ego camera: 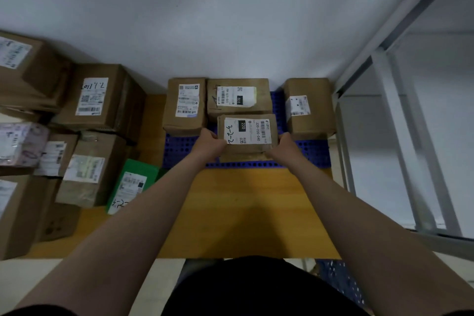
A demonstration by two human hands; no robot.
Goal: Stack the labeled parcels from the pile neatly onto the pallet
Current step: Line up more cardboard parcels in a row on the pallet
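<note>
A yellow tabletop (243, 213) meets a white wall (230, 20), with a grey metal frame (392, 110) beside it.

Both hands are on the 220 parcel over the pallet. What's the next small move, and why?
Probably ease the 220 parcel down and back until it sits flush against the 070 parcel behind it, then let go. The left hand and right hand grip its sides, and bare blue pallet shows beside it.

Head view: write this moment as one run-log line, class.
step: stacking | left hand: grips parcel 220 left edge | right hand: grips its right edge | parcel 220: label up, over blue pallet
</note>
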